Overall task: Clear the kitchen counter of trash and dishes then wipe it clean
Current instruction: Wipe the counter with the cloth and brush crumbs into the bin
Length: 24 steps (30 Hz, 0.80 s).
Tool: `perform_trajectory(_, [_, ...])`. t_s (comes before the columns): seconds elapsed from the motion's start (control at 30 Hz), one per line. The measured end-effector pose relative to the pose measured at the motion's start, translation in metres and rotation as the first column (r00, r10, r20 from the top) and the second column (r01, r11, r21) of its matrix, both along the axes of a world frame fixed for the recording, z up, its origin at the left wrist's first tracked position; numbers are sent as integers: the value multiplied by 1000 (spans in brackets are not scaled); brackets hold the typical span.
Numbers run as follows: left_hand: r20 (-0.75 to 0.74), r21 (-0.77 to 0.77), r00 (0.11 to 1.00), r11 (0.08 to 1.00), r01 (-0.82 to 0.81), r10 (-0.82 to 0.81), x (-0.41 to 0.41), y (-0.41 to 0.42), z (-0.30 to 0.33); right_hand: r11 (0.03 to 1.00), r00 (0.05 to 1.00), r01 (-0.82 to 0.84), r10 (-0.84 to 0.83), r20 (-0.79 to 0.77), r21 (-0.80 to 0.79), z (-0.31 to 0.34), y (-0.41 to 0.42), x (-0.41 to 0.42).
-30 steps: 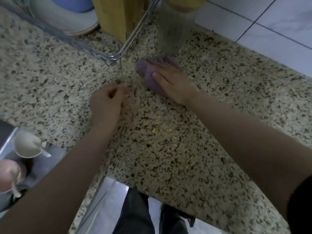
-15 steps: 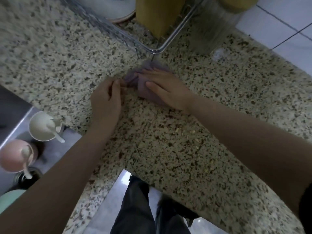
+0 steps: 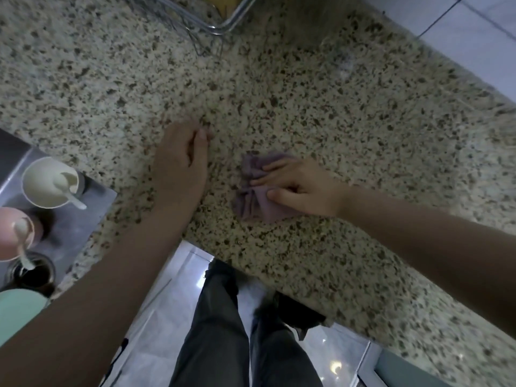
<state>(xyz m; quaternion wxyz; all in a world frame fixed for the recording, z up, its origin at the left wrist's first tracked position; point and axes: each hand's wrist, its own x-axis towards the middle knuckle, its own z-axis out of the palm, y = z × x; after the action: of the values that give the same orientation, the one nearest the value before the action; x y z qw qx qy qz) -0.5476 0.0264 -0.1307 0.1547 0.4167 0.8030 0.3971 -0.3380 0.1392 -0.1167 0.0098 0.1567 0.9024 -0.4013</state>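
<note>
Mid-frame on the counter [image 3: 307, 93], our right hand [image 3: 301, 187] presses the cloth [image 3: 252, 199] flat, so we're on the wiping step. Left hand [image 3: 181, 169] rests loose just beside it. Next, probably sweep toward the near edge.

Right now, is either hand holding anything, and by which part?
The right hand presses the purple cloth onto the counter, fingers on its right half. The left hand holds nothing.
</note>
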Motion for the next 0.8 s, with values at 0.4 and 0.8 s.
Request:
perform_trajectory(0.4, [-313,-189,922,967,173,-226,93,1,-16,991,994,99,-104,-43,-94,6,-55,152])
perform_trajectory(0.8, [-399,-284,886,950,128,-238,99,3,-16,707,770,615,-635,70,-350,-2,-21,145])
